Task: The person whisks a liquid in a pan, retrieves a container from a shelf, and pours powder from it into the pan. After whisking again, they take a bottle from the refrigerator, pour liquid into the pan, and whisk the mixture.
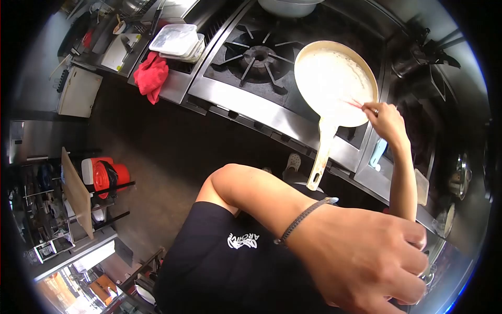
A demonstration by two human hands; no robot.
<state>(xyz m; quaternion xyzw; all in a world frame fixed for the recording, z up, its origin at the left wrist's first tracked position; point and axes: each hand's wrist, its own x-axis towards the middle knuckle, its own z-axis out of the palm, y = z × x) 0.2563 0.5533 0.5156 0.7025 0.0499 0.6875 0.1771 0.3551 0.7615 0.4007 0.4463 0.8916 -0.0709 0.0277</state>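
Observation:
A pale frying pan (334,68) sits on the right part of the stove, its handle pointing toward me, with a creamy white layer over its inside. At the pan's near right rim, my right hand (388,121) pinches some thin reddish strips (354,103), which reach over the white layer. My left hand (371,256), a dark braided bracelet on its wrist, is large and close to the camera. Its fingers curl inward, and whatever they close on is hidden behind the hand.
Left of the pan is a bare burner (260,56). Lidded plastic containers (175,40) and a red cloth (151,76) lie by the stove's left side. A light-blue-handled tool (377,153) rests right of the pan handle. A red bucket (112,178) stands at left.

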